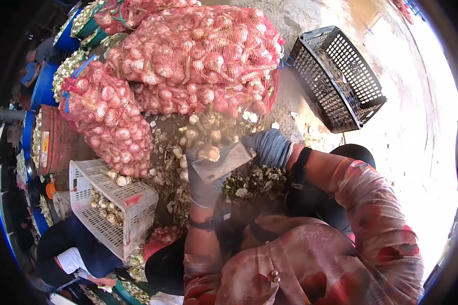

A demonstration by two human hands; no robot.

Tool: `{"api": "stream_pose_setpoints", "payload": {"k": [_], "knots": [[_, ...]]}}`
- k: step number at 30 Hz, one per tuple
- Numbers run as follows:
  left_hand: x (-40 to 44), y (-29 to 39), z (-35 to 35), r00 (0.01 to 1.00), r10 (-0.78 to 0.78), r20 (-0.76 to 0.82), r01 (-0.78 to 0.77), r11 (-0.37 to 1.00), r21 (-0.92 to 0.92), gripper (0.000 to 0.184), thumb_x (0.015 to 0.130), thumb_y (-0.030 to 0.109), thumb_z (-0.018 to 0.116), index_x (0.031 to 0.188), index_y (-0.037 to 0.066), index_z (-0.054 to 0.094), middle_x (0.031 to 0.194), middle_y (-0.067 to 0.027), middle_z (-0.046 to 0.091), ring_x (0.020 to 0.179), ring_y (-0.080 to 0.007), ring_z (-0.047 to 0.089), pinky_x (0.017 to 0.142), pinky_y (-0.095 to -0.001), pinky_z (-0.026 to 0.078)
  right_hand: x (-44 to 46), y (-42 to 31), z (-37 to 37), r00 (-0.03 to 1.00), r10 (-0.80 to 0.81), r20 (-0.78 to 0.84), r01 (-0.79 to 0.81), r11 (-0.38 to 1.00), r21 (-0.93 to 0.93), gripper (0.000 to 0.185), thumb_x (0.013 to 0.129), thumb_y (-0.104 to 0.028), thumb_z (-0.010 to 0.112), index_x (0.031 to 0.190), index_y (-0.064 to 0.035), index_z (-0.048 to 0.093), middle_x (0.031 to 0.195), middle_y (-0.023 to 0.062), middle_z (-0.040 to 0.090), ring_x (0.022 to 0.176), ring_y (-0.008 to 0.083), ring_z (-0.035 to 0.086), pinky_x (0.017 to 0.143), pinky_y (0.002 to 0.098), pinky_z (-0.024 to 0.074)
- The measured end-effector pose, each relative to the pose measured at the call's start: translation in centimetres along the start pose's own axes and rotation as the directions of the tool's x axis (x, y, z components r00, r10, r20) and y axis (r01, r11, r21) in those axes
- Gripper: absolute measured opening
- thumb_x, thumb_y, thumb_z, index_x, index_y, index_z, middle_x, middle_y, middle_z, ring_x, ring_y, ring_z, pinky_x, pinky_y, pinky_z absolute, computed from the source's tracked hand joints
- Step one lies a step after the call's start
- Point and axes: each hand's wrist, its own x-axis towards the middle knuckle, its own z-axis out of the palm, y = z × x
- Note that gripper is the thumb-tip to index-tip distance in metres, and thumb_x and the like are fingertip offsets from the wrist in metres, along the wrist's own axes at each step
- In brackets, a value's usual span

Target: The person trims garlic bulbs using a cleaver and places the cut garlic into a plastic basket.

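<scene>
One garlic bulb [209, 152], one blade [225, 163]
Bulb's held by curled left fingers [193, 156], blade's gripped by right fingers [257, 144]; one black crate [353, 62] spotted.

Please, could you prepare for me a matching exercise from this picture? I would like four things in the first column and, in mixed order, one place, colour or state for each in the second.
First column:
1. flat blade
2. mesh sacks
3. black crate
4. white crate

Second column:
A. at the upper right of the picture
B. on the left side, with garlic bulbs inside
C. held in the gloved right hand
D. pinkish red

Right pairs: 1-C, 2-D, 3-A, 4-B
</scene>
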Motion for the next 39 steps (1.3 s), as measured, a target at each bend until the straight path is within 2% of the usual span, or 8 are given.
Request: {"api": "stream_pose_setpoints", "payload": {"k": [13,20,22,25,27,29,30,39], "knots": [[-4.2,6.3,-0.1,0.975,0.156,-0.16,-0.102,0.949,0.298,0.059,0.07,0.002,0.075,0.119,0.005,0.043,0.117,-0.0102,0.05,0.103,-0.0186,0.052,0.091,-0.0323,0.046,0.9,5.0,1.5,0.868,0.494,0.042,-0.492,0.849,0.192,0.035,0.09,-0.036,0.052,0.092,-0.0035,0.065,0.079,0.0197,0.066,0.077,0.0358,0.065,0.07,0.044,0.0504],[-1.6,3.4,1.6,0.856,0.506,0.102,-0.423,0.574,0.701,0.065,0.073,0.018,0.079,0.126,0.007,0.044,0.118,-0.0099,0.05,0.108,-0.0244,0.052,0.097,-0.0385,0.042,1.8,-3.3,0.2,0.965,0.084,0.25,-0.261,0.451,0.853,0.05,0.084,-0.052,0.065,0.102,-0.0057,0.063,0.073,0.0036,0.061,0.057,0.0128,0.055,0.048,0.0241,0.0401],[-1.6,2.1,1.8,0.945,0.318,-0.073,-0.306,0.942,0.139,0.059,0.08,0.028,0.073,0.127,0.008,0.044,0.116,-0.0096,0.052,0.105,-0.0265,0.054,0.097,-0.0396,0.042,1.8,-3.8,-0.3,0.999,0.042,0.005,-0.024,0.481,0.876,0.046,0.082,-0.047,0.068,0.105,-0.0077,0.063,0.078,0.0045,0.063,0.066,0.0162,0.058,0.058,0.0293,0.0455],[-2.0,1.5,1.3,0.939,-0.34,0.047,0.209,0.457,-0.864,0.052,0.091,0.036,0.059,0.131,0.007,0.042,0.109,-0.0086,0.058,0.1,-0.0259,0.058,0.095,-0.0403,0.045,2.2,-4.4,-0.5,0.974,-0.085,-0.212,0.217,0.637,0.74,0.049,0.077,-0.042,0.074,0.109,-0.0075,0.062,0.088,0.0094,0.066,0.08,0.024,0.062,0.077,0.0362,0.0484],[-1.5,0.0,-0.1,0.894,-0.444,0.057,0.325,0.554,-0.767,0.043,0.095,0.029,0.054,0.129,0.005,0.046,0.108,-0.0092,0.06,0.101,-0.0238,0.058,0.093,-0.0385,0.046,1.0,-4.3,-2.2,0.999,-0.035,0.015,0.015,0.715,0.699,0.051,0.074,-0.04,0.076,0.109,-0.0067,0.061,0.093,0.0133,0.066,0.086,0.0291,0.063,0.078,0.0369,0.049],[-1.2,-0.9,-0.6,0.994,0.034,0.107,-0.098,0.725,0.682,0.032,0.098,0.022,0.05,0.122,0.001,0.052,0.11,-0.0094,0.06,0.103,-0.0227,0.058,0.089,-0.0361,0.048,0.3,-4.1,-3.5,0.996,-0.086,-0.039,0.094,0.866,0.491,0.051,0.073,-0.043,0.075,0.106,-0.0067,0.061,0.094,0.0158,0.065,0.091,0.034,0.063,0.078,0.0387,0.0492],[-0.9,-1.3,-0.6,0.989,-0.126,-0.081,0.133,0.988,0.079,0.026,0.097,0.013,0.05,0.118,-0.002,0.054,0.109,-0.0101,0.06,0.102,-0.0232,0.057,0.089,-0.0333,0.047,0.3,-4.1,-3.8,0.99,-0.128,-0.066,0.144,0.907,0.396,0.042,0.074,-0.036,0.074,0.104,-0.0082,0.063,0.091,0.0158,0.066,0.09,0.035,0.064,0.074,0.041,0.05],[-3.1,1.5,-14.9,0.689,0.033,-0.724,-0.138,0.987,-0.086,0.033,0.091,0.015,0.056,0.122,0.004,0.053,0.107,-0.0101,0.06,0.093,-0.0186,0.059,0.074,-0.0281,0.053,3.3,0.8,-1.5,0.919,0.276,0.282,-0.264,0.961,-0.08,0.029,0.087,-0.024,0.049,0.093,-0.0021,0.066,0.082,0.021,0.066,0.08,0.0374,0.065,0.073,0.044,0.0512]]}}
